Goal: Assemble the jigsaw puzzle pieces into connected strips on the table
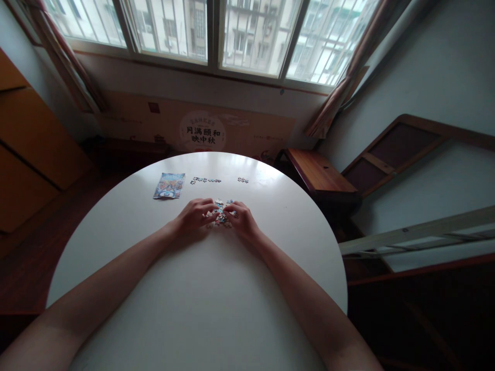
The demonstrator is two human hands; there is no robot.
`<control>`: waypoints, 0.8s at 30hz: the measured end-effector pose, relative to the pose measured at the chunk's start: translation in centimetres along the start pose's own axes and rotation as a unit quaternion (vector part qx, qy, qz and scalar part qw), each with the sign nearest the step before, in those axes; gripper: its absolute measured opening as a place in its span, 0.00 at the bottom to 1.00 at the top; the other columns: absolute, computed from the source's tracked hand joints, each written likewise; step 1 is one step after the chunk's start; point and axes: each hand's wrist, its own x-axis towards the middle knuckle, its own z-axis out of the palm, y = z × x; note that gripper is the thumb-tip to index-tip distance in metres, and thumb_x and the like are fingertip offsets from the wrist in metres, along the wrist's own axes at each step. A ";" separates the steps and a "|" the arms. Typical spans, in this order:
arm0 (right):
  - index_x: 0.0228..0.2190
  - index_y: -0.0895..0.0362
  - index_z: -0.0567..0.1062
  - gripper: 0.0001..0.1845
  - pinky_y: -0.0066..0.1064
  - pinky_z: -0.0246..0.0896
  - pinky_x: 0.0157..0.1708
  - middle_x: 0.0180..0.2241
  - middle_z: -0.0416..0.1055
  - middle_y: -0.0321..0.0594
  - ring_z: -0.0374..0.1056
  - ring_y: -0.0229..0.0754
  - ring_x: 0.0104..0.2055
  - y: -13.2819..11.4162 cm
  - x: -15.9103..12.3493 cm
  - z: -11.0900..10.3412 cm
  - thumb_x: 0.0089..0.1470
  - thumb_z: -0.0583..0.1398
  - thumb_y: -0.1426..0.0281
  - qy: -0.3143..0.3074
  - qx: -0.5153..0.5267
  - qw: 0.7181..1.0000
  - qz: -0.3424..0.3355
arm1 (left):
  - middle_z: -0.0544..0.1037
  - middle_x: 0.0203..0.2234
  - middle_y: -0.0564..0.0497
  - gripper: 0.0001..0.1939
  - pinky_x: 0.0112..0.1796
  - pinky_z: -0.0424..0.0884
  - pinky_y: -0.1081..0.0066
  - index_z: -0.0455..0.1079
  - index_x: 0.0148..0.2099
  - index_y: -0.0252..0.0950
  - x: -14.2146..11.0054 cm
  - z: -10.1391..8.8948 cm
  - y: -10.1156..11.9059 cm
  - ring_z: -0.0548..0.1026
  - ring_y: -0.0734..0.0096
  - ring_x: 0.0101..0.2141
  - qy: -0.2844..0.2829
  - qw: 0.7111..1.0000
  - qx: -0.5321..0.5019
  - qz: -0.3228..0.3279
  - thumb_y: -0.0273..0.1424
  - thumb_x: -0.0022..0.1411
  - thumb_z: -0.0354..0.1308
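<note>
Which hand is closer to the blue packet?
Left. The left hand is to the right of the blue packet and nearer the person; the right hand is farther right, across the puzzle pieces.

Daylight comes through the 4-pane window (pixel 253 36) at the top, its outside view pale and washed out, while the room itself is dim and cool-toned. White glare spreads over the far edge of the round white table (pixel 185 309); the near part looks dull grey. Soft shadows lie beneath the left hand (pixel 195 214) and right hand (pixel 242 220). The lower right corner is nearly black. Wide-angle distortion splays the curtains (pixel 62 62) outward, and the jigsaw pieces (pixel 221 218) are too small and soft for their print to show.
</note>
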 end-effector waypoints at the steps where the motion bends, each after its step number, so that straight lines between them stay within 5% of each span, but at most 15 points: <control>1: 0.30 0.54 0.77 0.04 0.31 0.60 0.40 0.30 0.71 0.38 0.66 0.40 0.36 0.0 0.0 0.0 0.55 0.60 0.71 0.000 0.000 1.000 0.000 | 0.74 0.28 0.51 0.09 0.30 0.64 0.74 0.73 0.41 0.37 0.0 0.0 0.0 0.71 0.76 0.26 0.001 1.000 -0.001 0.000 0.34 0.63 0.55; 24: 0.31 0.54 0.77 0.04 0.31 0.60 0.40 0.30 0.71 0.38 0.66 0.40 0.36 0.0 0.0 -0.2 0.55 0.60 0.71 -0.009 -0.006 1.000 0.013 | 0.75 0.28 0.51 0.10 0.30 0.64 0.74 0.74 0.41 0.37 0.1 -0.1 0.1 0.71 0.76 0.25 -0.006 1.000 0.005 -0.004 0.36 0.63 0.55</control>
